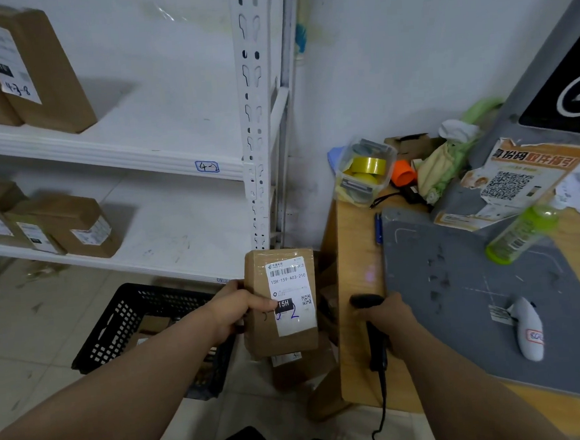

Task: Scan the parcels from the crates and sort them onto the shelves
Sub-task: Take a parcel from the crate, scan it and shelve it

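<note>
My left hand [235,309] grips a brown cardboard parcel [282,301] upright by its left side, thumb on the white shipping label that faces me. My right hand [386,312] is closed around a black corded barcode scanner [368,302], which rests at the left edge of the wooden desk [352,249], just right of the parcel. A black plastic crate [131,320] with more parcels sits on the floor below my left arm. White metal shelves [161,160] at the left carry several labelled brown parcels [27,66].
On the desk lie a grey mat [458,294], a white handheld device [529,330], a green bottle [519,234], a tub of tape rolls [364,173] and a grey kiosk [518,169]. More cardboard boxes [302,366] stand on the floor beside the desk.
</note>
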A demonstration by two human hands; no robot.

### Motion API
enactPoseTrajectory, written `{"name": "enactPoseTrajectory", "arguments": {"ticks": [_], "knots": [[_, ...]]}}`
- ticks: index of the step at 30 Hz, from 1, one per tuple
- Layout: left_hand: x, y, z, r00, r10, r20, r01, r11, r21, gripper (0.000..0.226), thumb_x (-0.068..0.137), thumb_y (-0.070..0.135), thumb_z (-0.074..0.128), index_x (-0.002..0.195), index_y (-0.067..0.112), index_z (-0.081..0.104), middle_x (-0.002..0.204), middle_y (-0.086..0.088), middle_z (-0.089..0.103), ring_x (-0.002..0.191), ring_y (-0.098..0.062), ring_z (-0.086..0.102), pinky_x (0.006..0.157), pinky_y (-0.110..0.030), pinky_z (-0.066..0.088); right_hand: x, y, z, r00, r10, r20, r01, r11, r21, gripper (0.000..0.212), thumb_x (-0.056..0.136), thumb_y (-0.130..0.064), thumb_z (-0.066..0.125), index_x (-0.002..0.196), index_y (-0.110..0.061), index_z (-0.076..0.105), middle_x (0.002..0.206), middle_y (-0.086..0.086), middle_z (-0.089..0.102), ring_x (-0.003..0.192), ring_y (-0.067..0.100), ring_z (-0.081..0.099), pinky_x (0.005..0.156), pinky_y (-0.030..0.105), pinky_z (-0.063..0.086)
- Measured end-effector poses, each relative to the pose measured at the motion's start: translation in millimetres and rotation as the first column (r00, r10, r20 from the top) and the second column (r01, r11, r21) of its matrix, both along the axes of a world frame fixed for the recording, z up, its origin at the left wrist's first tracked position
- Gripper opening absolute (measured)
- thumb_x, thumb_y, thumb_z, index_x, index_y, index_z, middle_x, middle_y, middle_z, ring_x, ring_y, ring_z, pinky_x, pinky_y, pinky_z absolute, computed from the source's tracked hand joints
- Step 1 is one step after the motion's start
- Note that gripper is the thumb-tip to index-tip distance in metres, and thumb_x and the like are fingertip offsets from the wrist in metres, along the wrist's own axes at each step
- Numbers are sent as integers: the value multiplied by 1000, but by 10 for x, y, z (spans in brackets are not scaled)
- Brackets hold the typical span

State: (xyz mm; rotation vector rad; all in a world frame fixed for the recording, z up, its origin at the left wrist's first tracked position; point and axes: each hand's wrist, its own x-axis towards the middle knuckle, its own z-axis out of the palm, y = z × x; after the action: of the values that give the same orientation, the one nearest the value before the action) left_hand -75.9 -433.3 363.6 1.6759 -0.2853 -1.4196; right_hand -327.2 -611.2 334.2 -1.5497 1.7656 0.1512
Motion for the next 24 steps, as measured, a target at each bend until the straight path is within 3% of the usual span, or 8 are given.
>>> {"name": "enactPoseTrajectory", "arguments": {"ticks": [3, 5, 7, 11, 15, 19, 21, 24], "knots": [[66, -7, 82, 1000, 24, 10, -23, 999, -39, 78, 59, 5, 90, 126, 20, 54, 114, -5, 74, 109, -30, 65, 90, -48, 51, 131, -61, 281, 988, 149, -38, -154, 973, -171, 90, 79, -48, 78, 151, -22, 29, 147, 16, 38, 136, 39, 36, 109, 50, 36], [167, -25, 167, 999, 44, 1, -43, 995, -91, 78, 60, -1, 88, 127, 19, 52, 113, -8, 74, 107, -33, 67, 94, -51, 52, 330, -71, 543, 963, 188, 196, -154, 973, -173, 77, 81, -41, 79, 145, -26, 39, 141, 9, 47, 126, 30, 48, 99, 45, 46], [286, -40, 277, 998, 65, -26, -68, 985, -157, 87, 53, 2, 88, 130, 18, 52, 112, -10, 76, 109, -35, 68, 95, -53, 53, 562, 0, 801, 862, 234, 449, -232, 971, -60, 67, 85, -29, 78, 142, -27, 43, 125, -1, 55, 103, 13, 57, 79, 29, 47], [602, 14, 587, 995, 102, -21, -104, 957, -271, 85, 54, 9, 84, 133, 16, 55, 116, -8, 75, 112, -30, 67, 82, -46, 56, 1074, 193, 1215, 694, 349, 630, -497, 865, 68, 62, 87, -23, 75, 138, -33, 43, 125, -6, 56, 107, 13, 54, 92, 37, 43], [1069, 206, 916, 992, 124, 18, -110, 932, -347, 87, 54, 16, 87, 135, 19, 55, 121, -7, 73, 116, -31, 66, 86, -45, 54, 1611, 317, 1484, 581, 413, 701, -626, 777, 61, 53, 88, -19, 75, 126, -38, 45, 118, -5, 67, 108, 21, 64, 94, 41, 49], [1580, 405, 1274, 989, 118, 88, -67, 896, -438, 95, 47, 20, 89, 135, 18, 55, 127, -8, 70, 120, -31, 65, 86, -42, 54, 2182, 390, 1686, 507, 513, 692, -688, 725, -33, 76, 69, -32, 88, 134, -35, 49, 126, 3, 68, 116, 30, 66, 99, 52, 54], [1848, 471, 1455, 984, 129, 120, -56, 874, -482, 91, 49, 19, 88, 134, 18, 57, 128, -8, 70, 119, -30, 66, 88, -42, 53, 2472, 423, 1849, 494, 525, 693, -670, 738, -82, 84, 61, -34, 90, 134, -34, 48, 126, 3, 67, 113, 27, 68, 93, 43, 57], [2251, 487, 1714, 975, 162, 152, -48, 821, -569, 85, 56, 12, 86, 136, 14, 56, 132, -10, 67, 122, -33, 63, 103, -50, 49, 2922, 443, 2122, 452, 527, 720, -616, 768, -175, 86, 59, -26, 89, 135, -30, 48, 124, -2, 66, 108, 20, 69, 81, 34, 59]]}}
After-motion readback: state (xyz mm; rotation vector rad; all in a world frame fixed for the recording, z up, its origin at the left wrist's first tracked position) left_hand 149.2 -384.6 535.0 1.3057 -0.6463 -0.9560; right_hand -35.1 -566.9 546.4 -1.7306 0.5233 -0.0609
